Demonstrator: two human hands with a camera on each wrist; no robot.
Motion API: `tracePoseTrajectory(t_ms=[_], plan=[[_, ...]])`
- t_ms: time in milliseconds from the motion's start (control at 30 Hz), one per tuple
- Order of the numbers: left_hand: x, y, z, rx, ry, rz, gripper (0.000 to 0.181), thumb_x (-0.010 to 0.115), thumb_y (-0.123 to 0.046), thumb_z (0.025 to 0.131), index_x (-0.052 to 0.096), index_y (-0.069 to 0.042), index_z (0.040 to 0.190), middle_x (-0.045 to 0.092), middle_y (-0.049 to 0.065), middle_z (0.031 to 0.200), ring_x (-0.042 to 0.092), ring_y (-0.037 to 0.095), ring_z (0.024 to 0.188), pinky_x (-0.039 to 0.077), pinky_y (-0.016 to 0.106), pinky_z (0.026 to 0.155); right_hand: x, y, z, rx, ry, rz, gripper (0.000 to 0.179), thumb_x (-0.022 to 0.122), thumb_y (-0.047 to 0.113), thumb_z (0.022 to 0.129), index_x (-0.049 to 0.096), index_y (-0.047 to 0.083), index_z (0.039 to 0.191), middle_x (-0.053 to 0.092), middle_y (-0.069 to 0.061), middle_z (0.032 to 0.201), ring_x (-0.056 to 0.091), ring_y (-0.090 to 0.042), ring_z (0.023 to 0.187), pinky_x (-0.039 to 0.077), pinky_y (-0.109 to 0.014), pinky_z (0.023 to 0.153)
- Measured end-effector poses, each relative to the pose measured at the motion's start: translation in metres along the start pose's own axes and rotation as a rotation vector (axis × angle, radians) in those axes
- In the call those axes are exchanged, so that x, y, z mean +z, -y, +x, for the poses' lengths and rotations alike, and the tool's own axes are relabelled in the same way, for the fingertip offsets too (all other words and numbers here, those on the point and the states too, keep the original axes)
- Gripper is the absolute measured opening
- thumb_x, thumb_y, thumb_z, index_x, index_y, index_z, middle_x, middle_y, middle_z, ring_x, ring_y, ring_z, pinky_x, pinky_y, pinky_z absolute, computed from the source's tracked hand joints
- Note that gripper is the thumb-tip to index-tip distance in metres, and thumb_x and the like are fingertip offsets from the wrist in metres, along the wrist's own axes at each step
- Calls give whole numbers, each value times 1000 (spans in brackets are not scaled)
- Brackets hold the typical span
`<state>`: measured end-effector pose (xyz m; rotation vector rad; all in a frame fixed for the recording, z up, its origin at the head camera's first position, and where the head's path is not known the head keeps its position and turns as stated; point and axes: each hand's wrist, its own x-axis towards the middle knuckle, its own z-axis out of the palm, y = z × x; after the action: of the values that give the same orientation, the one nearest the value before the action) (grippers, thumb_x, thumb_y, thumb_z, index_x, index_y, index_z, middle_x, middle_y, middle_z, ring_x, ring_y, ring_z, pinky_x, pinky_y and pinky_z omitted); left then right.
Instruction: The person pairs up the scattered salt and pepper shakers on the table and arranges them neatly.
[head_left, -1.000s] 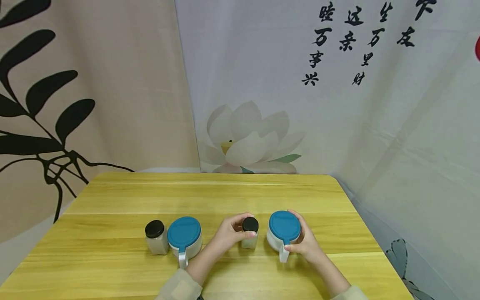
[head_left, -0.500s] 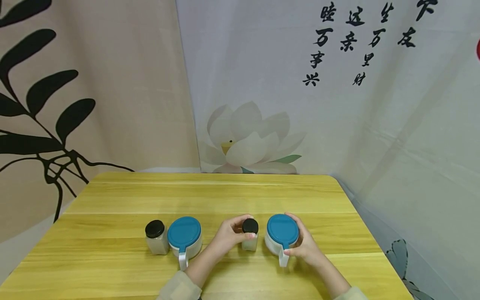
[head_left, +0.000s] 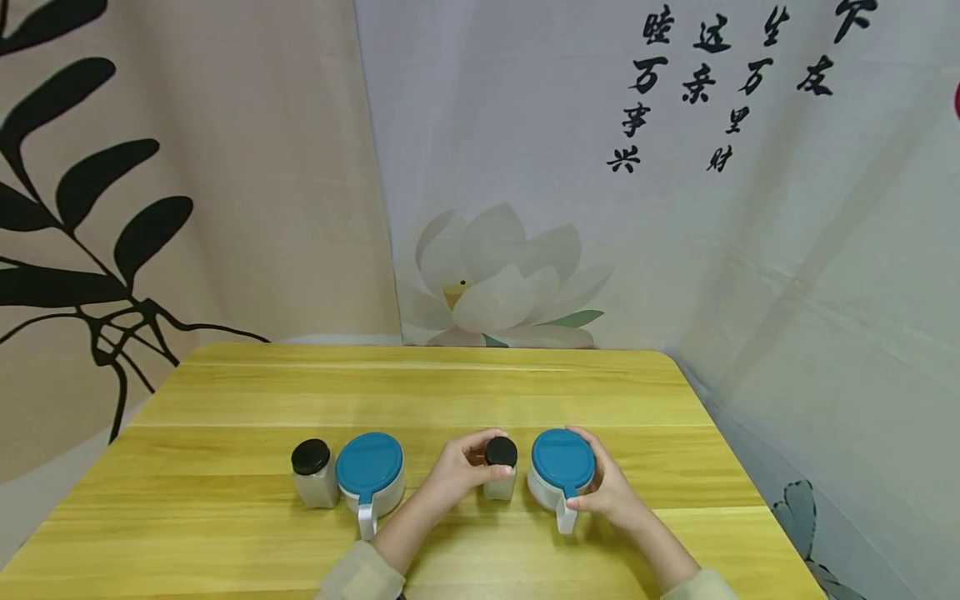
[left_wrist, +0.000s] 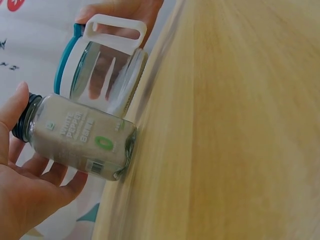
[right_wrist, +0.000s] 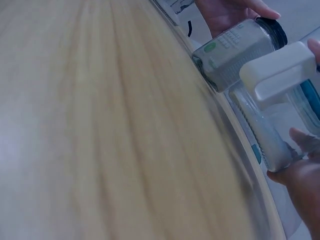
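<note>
My left hand (head_left: 462, 467) grips a square glass pepper jar (left_wrist: 82, 137) with a black lid, its thumb at the lid and its fingers behind the body. The label reads "white pepper", and the jar stands upright on the table. Just to its right, my right hand (head_left: 609, 483) holds a clear glass seasoning pot (head_left: 546, 490) with a blue lid and a white handle, fingers round the far side and thumb by the handle. White contents lie in the bottom of this pot, as the right wrist view shows. A narrow gap separates jar and pot in the head view.
Left of my left forearm stand a second blue-lidded pot (head_left: 369, 467) and another black-lidded jar (head_left: 313, 477), close side by side. The wooden table (head_left: 225, 392) ends at a printed cloth backdrop (head_left: 495, 167).
My right hand has brought the blue-lidded pot left and slightly nearer to me, closer to the pepper jar. My left hand and the jar have barely moved.
</note>
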<state>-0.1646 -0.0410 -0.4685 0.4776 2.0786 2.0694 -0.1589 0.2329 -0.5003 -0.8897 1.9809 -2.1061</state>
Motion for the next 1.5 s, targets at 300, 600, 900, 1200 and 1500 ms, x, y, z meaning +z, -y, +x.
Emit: tracePoseTrajectory(t_ms=[300,600,900,1200,1500], plan=[[1,-7,-2,-15,-11,7,44,78,-5,79,64,-3,121,66,9,107,60,21,90,50,30,73,-1,-2,1,15,9,17,95,80,3,74,18,-4,147,46,-7,137,49,-20,120,39,-30,98],[4,-31,-11,-20,-12,7,41,77,-5,81,64,-2,120,65,11,108,59,24,91,49,30,74,0,-2,2,44,13,19,96,80,2,74,17,-4,147,44,-13,138,50,-22,120,39,-32,97],[5,-28,-9,-13,-23,0,41,77,-4,79,64,-1,119,66,13,108,59,20,87,49,30,73,2,-3,4,38,16,18,97,81,5,74,17,-5,146,44,-11,138,50,-20,119,40,-31,97],[6,-29,-9,-32,-48,7,42,78,-3,78,65,0,117,66,10,104,58,22,87,49,32,73,2,-4,4,27,23,16,98,81,5,74,15,-8,145,45,-8,137,50,-19,119,39,-30,98],[8,-33,-10,-27,-70,24,41,79,-4,77,66,-2,116,67,10,104,58,22,90,48,35,78,3,-5,5,30,25,22,99,81,4,73,13,-10,144,44,-14,136,51,-22,118,41,-33,96]])
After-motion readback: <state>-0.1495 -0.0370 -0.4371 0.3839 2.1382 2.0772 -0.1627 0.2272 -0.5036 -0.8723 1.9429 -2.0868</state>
